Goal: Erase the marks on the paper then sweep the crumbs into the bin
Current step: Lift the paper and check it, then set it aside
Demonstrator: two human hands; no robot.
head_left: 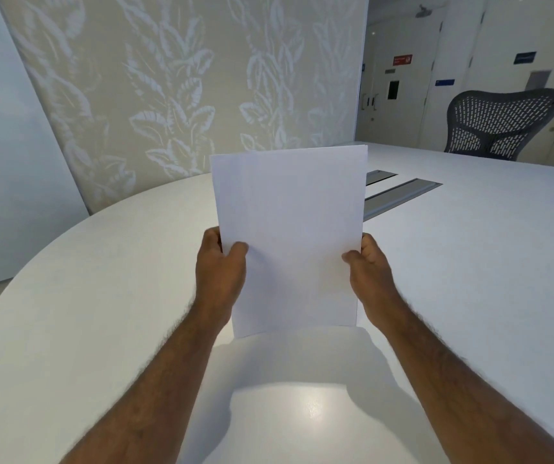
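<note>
The paper (289, 239) is held upright above the white table (101, 296), pinched at its lower side edges by the left hand (220, 267) and right hand (371, 267), thumbs on the near face. No marks are visible, so it's probably best laid flat and pinned first. No eraser or bin is seen; only the cable hatches (399, 192) and mesh chair (500, 125) are around, well apart.

A wide white tabletop (101, 296) lies bare on both sides of a raised sheet of paper (289, 236), which blocks the middle; beyond it, two recessed cable hatches (399, 192) and a mesh chair (500, 125) at the far edge.
</note>
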